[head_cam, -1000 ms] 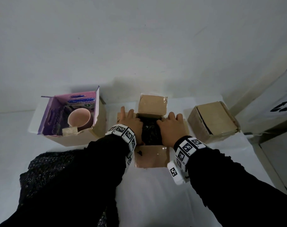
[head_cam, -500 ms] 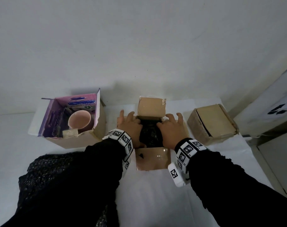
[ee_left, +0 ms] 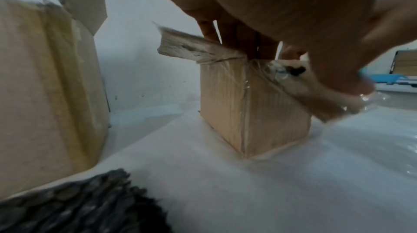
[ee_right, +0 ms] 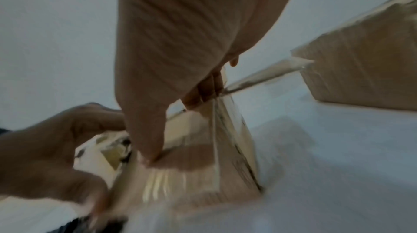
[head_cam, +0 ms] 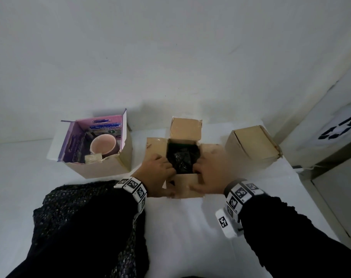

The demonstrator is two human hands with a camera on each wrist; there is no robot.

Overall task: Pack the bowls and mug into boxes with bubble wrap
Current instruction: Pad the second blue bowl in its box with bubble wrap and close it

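A brown cardboard box (head_cam: 182, 189) stands open at the table's middle, with a bundle in black bubble wrap (head_cam: 182, 159) inside it. My left hand (head_cam: 160, 173) and right hand (head_cam: 206, 171) grip its near rim from either side: fingers curl into the opening against the bundle, and thumbs lie on the near flap. In the left wrist view my left hand's fingers (ee_left: 237, 40) dip behind the box (ee_left: 252, 112). The right wrist view shows my right hand (ee_right: 180, 40) on the box (ee_right: 203, 165). A pink mug (head_cam: 103, 146) sits in the open purple-lined box (head_cam: 102, 167) on the left.
A shut brown box (head_cam: 252, 147) stands to the right. A loose sheet of black bubble wrap (head_cam: 80, 207) lies under my left forearm. White foam sheeting (head_cam: 180, 227) covers the table. A grey cabinet (head_cam: 339, 131) borders the right side, and a wall runs behind.
Both hands have slid back toward me from lying flat over the bundle and side flaps. Their fingers now curl at the near rim, and more of the black bundle shows.
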